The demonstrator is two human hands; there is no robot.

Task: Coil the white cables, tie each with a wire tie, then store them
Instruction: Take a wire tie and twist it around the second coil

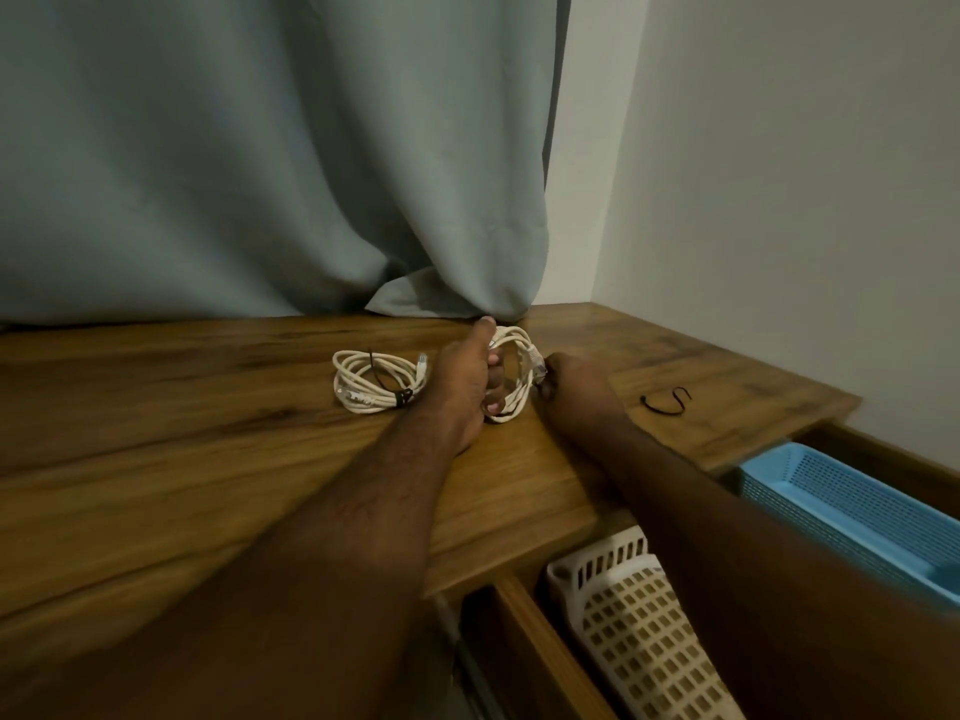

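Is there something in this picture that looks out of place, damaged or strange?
Nothing looks damaged or spilled. One coiled cable lies tied on the desk. The left hand grips a second coil, the right hand pinches its plug end. A loose black wire tie lies unused to the right.

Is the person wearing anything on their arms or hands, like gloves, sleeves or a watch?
No. Both forearms are bare as far as the picture shows, with no sleeves in view. The left hand and right hand have no gloves, and no watch, ring or bracelet is visible.

Grey-green curtain [270, 148] (heavily folded) meets wooden desk [156, 433] beside white wall [779, 174].
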